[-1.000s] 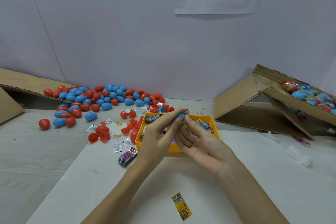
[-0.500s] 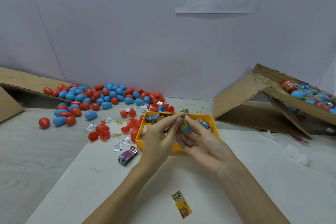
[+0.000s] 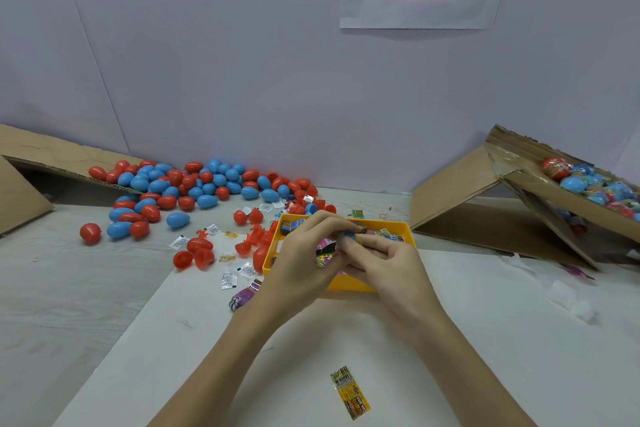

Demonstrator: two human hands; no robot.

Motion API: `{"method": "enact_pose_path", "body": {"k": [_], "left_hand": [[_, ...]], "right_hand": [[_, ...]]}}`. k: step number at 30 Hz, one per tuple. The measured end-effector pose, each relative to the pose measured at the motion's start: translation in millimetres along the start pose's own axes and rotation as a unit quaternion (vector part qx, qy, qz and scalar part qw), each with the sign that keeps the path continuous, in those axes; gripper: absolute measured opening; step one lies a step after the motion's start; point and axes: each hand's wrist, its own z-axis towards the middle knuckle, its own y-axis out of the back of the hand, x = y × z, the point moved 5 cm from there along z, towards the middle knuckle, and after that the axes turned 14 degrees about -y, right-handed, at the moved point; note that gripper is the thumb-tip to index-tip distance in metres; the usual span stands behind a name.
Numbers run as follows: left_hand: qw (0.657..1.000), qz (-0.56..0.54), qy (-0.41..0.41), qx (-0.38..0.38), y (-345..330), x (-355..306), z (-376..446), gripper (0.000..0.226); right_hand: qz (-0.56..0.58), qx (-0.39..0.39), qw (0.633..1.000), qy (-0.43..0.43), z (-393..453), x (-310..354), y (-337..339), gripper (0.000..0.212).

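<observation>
Both hands meet on one blue egg (image 3: pixel 347 238): the left hand (image 3: pixel 304 255) curls its fingers over the egg's top while the right hand (image 3: pixel 391 265) pinches it from the other side, so each is clenched on the egg; a printed film sleeve (image 3: pixel 325 252) sits just below the grip, between the two palms and touching the egg. Directly beneath the grip lies the yellow tray (image 3: pixel 409 230); a loose wrapper (image 3: pixel 349 392) lies well nearer the person than the grip, a heap of red and blue eggs (image 3: pixel 194 185) spreads away to its left, and a cardboard box (image 3: pixel 485 191) stands off to its right.
</observation>
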Motion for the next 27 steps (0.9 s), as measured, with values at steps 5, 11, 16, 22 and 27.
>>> {"method": "enact_pose_path", "body": {"k": [5,11,16,22,27], "left_hand": [[0.996,0.083,-0.013,-0.027,-6.5,-9.7,-1.5,0.036],[0.99,0.118,0.018,-0.071,-10.5,-18.5,-4.7,0.038],[0.988,0.126,0.038,-0.076,-10.4,-19.5,-5.1,0.038],[0.985,0.142,0.027,-0.089,-6.9,-18.5,-5.2,0.039],[0.987,0.137,0.023,-0.077,-8.0,-17.1,-6.1,0.04]], "right_hand": [[-0.011,-0.078,0.997,0.027,2.8,-4.6,3.8,0.016],[-0.052,-0.159,0.984,0.064,9.5,-10.6,6.0,0.019],[-0.06,-0.154,0.983,0.079,10.2,-11.4,5.6,0.025],[-0.064,-0.143,0.981,0.114,7.0,-9.5,0.4,0.025],[-0.094,-0.125,0.982,0.108,6.0,-7.1,1.3,0.024]]}}
